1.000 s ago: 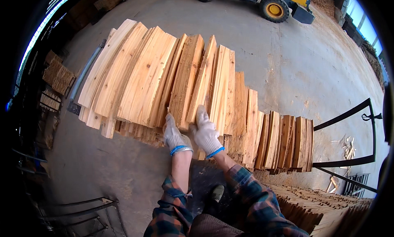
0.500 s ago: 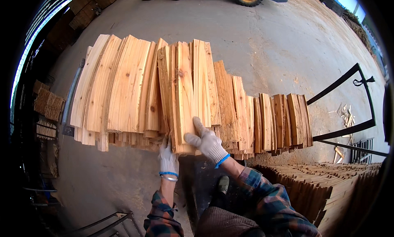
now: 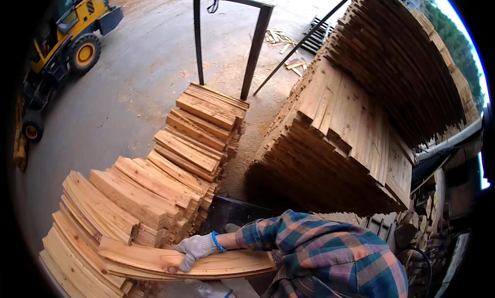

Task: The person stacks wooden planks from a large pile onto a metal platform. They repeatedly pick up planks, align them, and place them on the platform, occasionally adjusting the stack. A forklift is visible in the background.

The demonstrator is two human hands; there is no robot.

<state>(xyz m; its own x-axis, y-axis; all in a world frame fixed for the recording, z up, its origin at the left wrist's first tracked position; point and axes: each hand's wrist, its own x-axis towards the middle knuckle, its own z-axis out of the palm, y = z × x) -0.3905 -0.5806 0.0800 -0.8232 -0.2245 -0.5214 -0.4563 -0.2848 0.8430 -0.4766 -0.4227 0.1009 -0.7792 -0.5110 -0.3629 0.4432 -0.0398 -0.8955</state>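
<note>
A small stack of pale wooden boards [image 3: 149, 258] lies slantwise at the lower part of the view, its near end by my body. My right hand [image 3: 198, 250], in a white knitted glove with a blue cuff, is closed over the top board, thumb and fingers across its width. Below the boards' lower edge my left hand [image 3: 210, 288], also gloved, grips from underneath; only part of it shows. The boards' far end rests against a long row of stacked boards [image 3: 139, 182].
A tall pile of boards [image 3: 330, 158] stands at the right, with another stack [image 3: 397, 66] behind it. A black metal frame [image 3: 252, 45] rises at the row's far end. A yellow wheel loader [image 3: 77, 27] is parked far left. Wood scraps [image 3: 281, 38] litter the concrete floor.
My view has swung to the right, bringing the tall pile into sight. Both hands have turned with the boards, drawing them away from the row's top toward my body.
</note>
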